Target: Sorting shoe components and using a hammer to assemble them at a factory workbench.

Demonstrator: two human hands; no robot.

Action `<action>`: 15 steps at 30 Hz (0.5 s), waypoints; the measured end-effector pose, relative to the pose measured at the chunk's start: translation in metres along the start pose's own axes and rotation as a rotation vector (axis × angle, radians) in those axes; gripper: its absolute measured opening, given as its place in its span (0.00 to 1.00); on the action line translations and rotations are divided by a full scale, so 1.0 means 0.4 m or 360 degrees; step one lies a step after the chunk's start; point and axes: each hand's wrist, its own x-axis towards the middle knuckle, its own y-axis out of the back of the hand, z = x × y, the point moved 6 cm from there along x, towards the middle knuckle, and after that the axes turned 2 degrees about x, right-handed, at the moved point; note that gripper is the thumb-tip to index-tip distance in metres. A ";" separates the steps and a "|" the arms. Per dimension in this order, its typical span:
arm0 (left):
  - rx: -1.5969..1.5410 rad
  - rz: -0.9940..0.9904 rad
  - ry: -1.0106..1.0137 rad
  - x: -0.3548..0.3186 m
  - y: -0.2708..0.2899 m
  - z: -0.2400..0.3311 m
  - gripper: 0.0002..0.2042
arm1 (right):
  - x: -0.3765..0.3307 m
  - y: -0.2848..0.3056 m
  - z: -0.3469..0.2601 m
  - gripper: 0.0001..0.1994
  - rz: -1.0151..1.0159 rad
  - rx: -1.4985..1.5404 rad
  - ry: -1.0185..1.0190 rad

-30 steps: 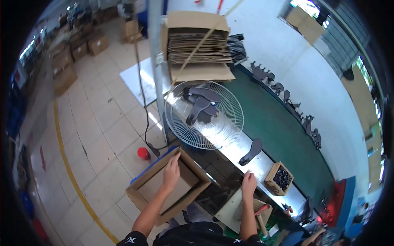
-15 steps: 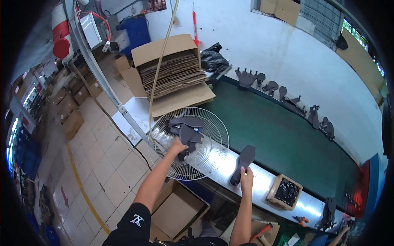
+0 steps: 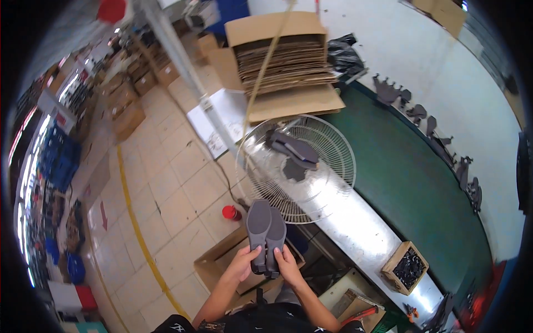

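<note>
Two grey shoe soles (image 3: 265,230) stand side by side, toes pointing up, held in front of my chest. My left hand (image 3: 242,263) grips the lower end of the left sole and my right hand (image 3: 286,262) grips the lower end of the right one. Below my hands sits an open cardboard box (image 3: 214,262) on the floor. Beyond the soles, a round wire fan guard (image 3: 333,183) rests on the metal edge of the conveyor, with more dark soles (image 3: 293,150) lying on it.
A green conveyor belt (image 3: 411,183) runs diagonally at right, with dark sole pieces (image 3: 427,125) along its far edge. A box of flattened cardboard (image 3: 288,61) stands at the back. A small wooden box of black parts (image 3: 408,267) sits on the metal rail. A red cap (image 3: 230,212) lies on the tiled floor.
Both hands have come back from the fan guard and the rail to my chest, and now hold two soles together over the open box.
</note>
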 end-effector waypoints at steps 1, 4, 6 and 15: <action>-0.0212 0.0063 0.0174 -0.030 0.031 -0.036 0.14 | -0.015 -0.008 0.045 0.17 -0.0045 0.0088 -0.0149; -0.0350 0.0219 0.0040 -0.082 0.136 -0.134 0.14 | -0.052 -0.075 0.109 0.16 -0.0199 0.0181 -0.0453; -0.0442 0.0291 0.0075 -0.108 0.209 -0.210 0.16 | -0.055 -0.114 0.160 0.18 -0.0240 0.0190 -0.0460; -0.0316 0.0932 0.0286 -0.292 0.437 -0.520 0.26 | -0.085 -0.155 0.576 0.19 -0.0374 -0.0354 -0.1333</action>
